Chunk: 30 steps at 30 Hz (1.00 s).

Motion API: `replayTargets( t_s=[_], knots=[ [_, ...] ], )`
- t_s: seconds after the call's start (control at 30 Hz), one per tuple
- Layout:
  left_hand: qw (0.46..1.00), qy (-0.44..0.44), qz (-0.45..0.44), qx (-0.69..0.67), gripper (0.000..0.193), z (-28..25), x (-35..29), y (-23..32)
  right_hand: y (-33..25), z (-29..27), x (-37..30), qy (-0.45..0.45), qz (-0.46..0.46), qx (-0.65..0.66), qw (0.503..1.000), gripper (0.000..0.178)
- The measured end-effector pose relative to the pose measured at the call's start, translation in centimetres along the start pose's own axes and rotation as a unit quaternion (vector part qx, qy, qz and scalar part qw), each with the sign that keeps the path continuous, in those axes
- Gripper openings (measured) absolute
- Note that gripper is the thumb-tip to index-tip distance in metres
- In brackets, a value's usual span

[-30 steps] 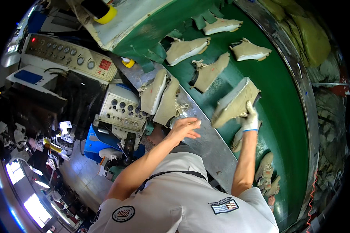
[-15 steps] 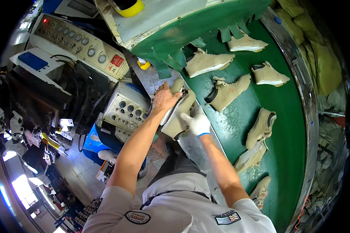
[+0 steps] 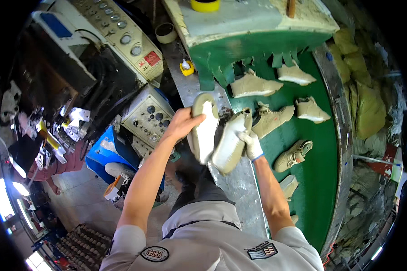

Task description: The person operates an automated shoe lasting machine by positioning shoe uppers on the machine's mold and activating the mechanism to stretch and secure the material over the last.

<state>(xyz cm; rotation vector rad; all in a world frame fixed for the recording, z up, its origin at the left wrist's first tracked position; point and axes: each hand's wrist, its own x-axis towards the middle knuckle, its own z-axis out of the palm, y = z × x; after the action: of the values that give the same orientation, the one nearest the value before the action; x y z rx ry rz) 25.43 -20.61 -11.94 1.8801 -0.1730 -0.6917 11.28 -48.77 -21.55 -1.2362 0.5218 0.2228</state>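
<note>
Behind right hand, shoe partly hidden.

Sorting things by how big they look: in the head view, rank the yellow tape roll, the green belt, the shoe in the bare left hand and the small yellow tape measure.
1. Green belt
2. Shoe in the left hand, though nearness to the camera enlarges it
3. Yellow tape roll, partly cut off at the top edge
4. Small yellow tape measure

Beige shoes on green conveyor, ctrl panel.
</note>
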Motion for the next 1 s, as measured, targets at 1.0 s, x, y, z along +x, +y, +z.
replayTargets(
  t_s=[1.0],
  knots=[
    [0.537, 0.571, 0.056, -0.618, 0.034, -14.3, -64.8, -20.3, 2.5, 55.0, -31.8, -0.534, 0.298, -0.138, 0.779, 0.088]
  ],
)
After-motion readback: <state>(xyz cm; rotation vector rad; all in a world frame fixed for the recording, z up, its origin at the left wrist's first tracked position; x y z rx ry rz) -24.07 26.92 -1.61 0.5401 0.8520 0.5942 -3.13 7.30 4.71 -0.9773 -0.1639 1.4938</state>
